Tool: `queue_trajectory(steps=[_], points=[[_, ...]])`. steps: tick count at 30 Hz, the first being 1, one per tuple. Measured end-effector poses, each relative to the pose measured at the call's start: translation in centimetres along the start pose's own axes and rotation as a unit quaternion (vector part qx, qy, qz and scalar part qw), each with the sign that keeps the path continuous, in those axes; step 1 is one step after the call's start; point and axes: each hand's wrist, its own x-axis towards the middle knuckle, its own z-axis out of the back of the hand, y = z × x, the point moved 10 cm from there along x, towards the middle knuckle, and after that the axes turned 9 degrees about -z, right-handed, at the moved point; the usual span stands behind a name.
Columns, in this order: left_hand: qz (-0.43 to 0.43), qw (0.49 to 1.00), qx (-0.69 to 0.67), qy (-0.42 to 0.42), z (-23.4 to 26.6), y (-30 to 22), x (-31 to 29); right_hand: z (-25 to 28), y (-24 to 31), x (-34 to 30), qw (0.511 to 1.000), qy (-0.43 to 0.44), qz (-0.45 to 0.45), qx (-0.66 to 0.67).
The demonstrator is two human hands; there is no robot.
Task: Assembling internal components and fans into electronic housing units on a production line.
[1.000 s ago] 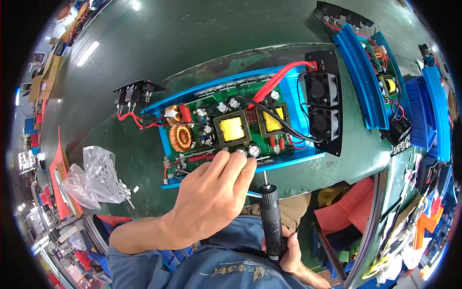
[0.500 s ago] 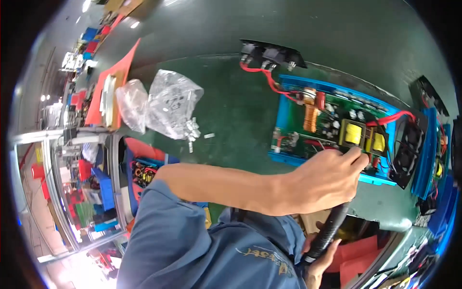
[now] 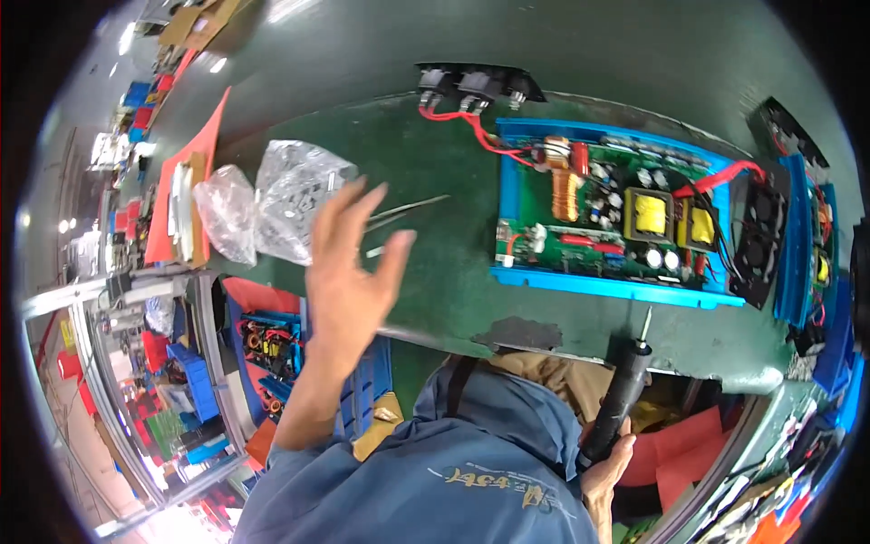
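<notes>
My left hand [image 3: 349,272] is over the left part of the green table, its fingers spread and nothing in them. Just beyond its fingertips lie thin metal tweezers [image 3: 412,208], apart from the hand. A clear plastic bag [image 3: 294,195] with small metal parts sits behind the fingers, which hide some of it. My right hand [image 3: 609,462], low at the table's front edge, is wrapped round a black electric screwdriver [image 3: 621,394], its bit pointing up toward the board. Right of centre rests an open blue metal case [image 3: 616,292] holding a green circuit board [image 3: 535,218] with copper coils and yellow transformers.
Red wires join the case to a black socket panel [image 3: 480,86] at the back. A black fan panel [image 3: 759,222] stands at its right end, beside another blue case [image 3: 794,240]. At left are a second clear bag [image 3: 227,213] and a blue bin [image 3: 367,390].
My left hand has left the circuit board and swung left toward the plastic bag; the tweezers now lie on the table. The screwdriver stays in my right hand, its bit now uncovered.
</notes>
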Motion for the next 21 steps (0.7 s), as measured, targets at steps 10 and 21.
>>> queue_trajectory(steps=[10,21], points=[[0.035,0.997,0.048,0.047,-2.1,3.8,-6.3,-2.8,2.6,-0.4,0.992,0.080,0.050,-0.089],[-0.019,0.970,-0.226,0.092,-4.9,-10.6,4.6,-2.9,3.4,-0.5,0.992,0.084,0.089,-0.024]])
